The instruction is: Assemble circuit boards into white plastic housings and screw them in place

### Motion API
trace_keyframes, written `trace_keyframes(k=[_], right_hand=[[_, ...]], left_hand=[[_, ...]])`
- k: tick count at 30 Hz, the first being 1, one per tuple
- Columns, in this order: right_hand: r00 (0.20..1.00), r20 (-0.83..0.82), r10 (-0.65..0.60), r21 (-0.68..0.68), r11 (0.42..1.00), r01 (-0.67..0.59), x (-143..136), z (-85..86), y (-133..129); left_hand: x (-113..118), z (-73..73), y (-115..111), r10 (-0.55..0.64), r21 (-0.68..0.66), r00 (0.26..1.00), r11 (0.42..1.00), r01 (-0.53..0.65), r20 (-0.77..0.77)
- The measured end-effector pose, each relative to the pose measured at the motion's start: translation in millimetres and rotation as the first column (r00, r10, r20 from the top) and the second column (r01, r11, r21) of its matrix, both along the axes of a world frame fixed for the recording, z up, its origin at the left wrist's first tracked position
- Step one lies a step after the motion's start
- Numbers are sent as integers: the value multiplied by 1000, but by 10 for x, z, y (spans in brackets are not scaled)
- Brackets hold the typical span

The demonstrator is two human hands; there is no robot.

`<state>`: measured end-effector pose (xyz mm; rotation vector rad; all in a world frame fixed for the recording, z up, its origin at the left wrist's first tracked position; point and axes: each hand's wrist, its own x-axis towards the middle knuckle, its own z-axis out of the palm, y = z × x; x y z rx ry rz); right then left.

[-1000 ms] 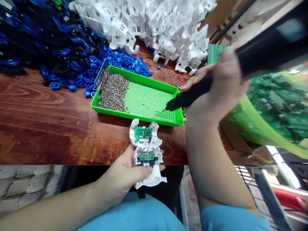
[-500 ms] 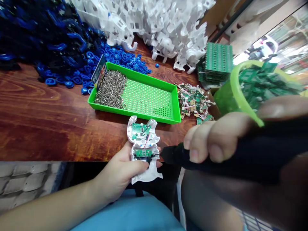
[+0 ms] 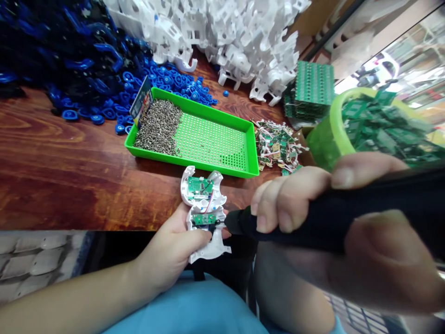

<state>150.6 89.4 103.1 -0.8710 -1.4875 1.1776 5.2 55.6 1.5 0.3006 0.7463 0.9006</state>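
Observation:
My left hand [image 3: 177, 246] grips a white plastic housing [image 3: 210, 250] at the table's front edge, thumb across its inside. Two shell halves lie opened out, joined by thin wires. A green circuit board [image 3: 200, 188] sits in the upper half and a smaller board [image 3: 204, 219] in the lower half. Wrapped in my right hand [image 3: 295, 199] is a black electric screwdriver [image 3: 320, 222], held level. Its dark tip reaches the right side of the lower half, beside the smaller board. Whether the bit sits in a screw is too small to tell.
Beyond the housing stands a green perforated tray [image 3: 212, 139] with many small screws [image 3: 158, 127]. White shells [image 3: 222, 37], blue parts [image 3: 167, 83], wired boards [image 3: 278, 144] and stacked green panels [image 3: 314, 83] lie behind. At right, a yellow-green bucket [image 3: 323, 139] holds boards.
The screwdriver in my right hand has moved left, its tip now at the housing's lower half. My left hand keeps its hold. The whole view has shifted slightly.

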Motion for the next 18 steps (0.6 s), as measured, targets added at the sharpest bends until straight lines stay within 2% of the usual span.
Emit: trace_keyframes(k=[3, 6, 9, 12, 14, 15, 16, 18], right_hand=[[997, -44, 59, 30, 998, -58, 3, -55, 19], [993, -99, -69, 66, 995, 76, -79, -111, 19], [963, -157, -219, 42, 973, 228, -136, -107, 30], [964, -149, -219, 55, 972, 230, -78, -50, 137], [962, -161, -218, 143, 960, 242, -21, -35, 305], [955, -185, -230, 197, 944, 266, -5, -46, 418], [925, -276, -260, 269, 903, 334, -2, -73, 546], [839, -407, -362, 315, 807, 500, -26, -161, 820]], left_hand=[[14, 9, -2, 32, 1, 999, 999, -33, 28], [9, 4, -1, 28, -6, 1000, 1000, -28, 8], [-6, -4, 2, -2, -31, 1000, 1000, 2, -8], [-19, -9, 11, -3, -59, 1000, 998, 4, 17], [-29, -11, 16, 7, -71, 1000, 997, -5, 18], [-35, -11, 17, 7, -75, 1000, 997, -5, 15], [-41, -11, 18, 6, -78, 1000, 997, -4, 16], [-52, -15, 15, 6, -88, 1000, 996, -4, 23]])
